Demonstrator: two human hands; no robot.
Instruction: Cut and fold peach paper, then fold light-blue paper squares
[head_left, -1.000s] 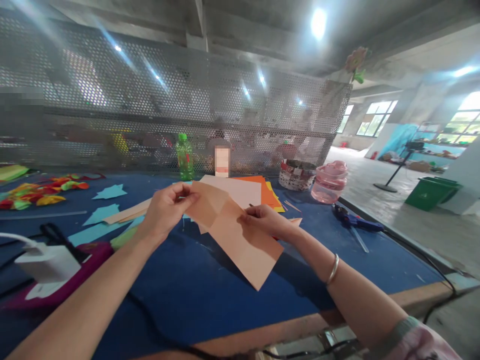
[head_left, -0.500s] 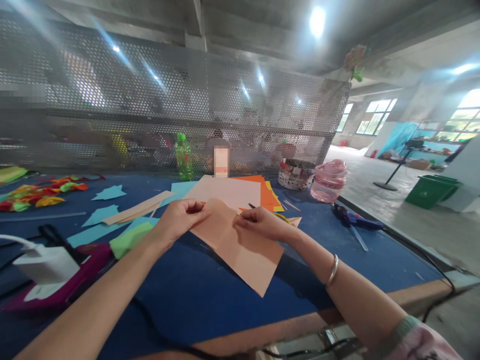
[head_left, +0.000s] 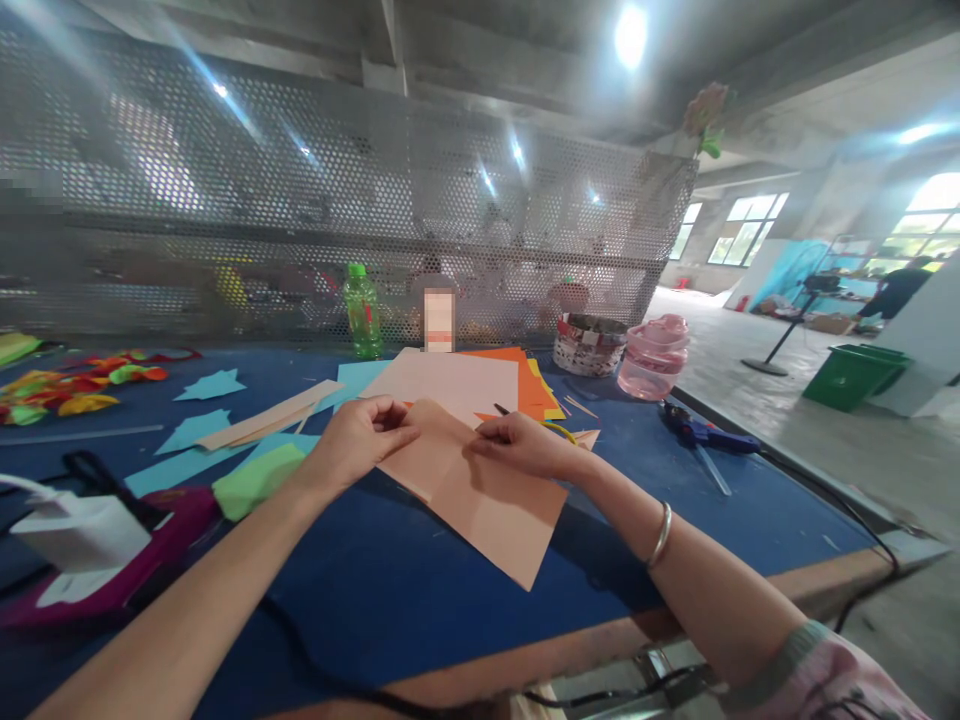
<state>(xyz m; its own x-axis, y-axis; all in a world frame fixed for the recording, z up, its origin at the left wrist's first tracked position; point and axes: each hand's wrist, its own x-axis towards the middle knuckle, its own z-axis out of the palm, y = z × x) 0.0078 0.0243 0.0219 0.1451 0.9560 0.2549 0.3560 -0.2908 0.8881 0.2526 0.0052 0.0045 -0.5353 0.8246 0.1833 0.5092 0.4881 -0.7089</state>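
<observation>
A sheet of tan paper (head_left: pixel 495 510) with a crease across it is held up at a slant over the blue table. My left hand (head_left: pixel 371 435) pinches its upper left edge between thumb and fingers. At its upper right edge, my right hand (head_left: pixel 517 443) grips the sheet with bent fingers. Behind the right hand, a dark pointed tip and a yellow curved handle (head_left: pixel 559 432) show, perhaps of scissors; whether the hand touches them I cannot tell. Pale pink paper (head_left: pixel 450 380) and orange paper (head_left: pixel 529 385) lie just beyond both hands.
Blue paper scraps (head_left: pixel 196 432) and tan strips (head_left: pixel 270 415) lie left, near a power strip (head_left: pixel 180 520) with a white charger (head_left: pixel 82 535). A green bottle (head_left: pixel 364 315), a basket (head_left: pixel 590 347) and a pink jug (head_left: pixel 654 358) stand behind. A glue gun (head_left: pixel 709 432) lies right.
The view has shifted slightly, so the table things sit a little further left. Both hands keep their hold on the tan paper, with hardly any movement. A dark shape now shows by the far-right pillar.
</observation>
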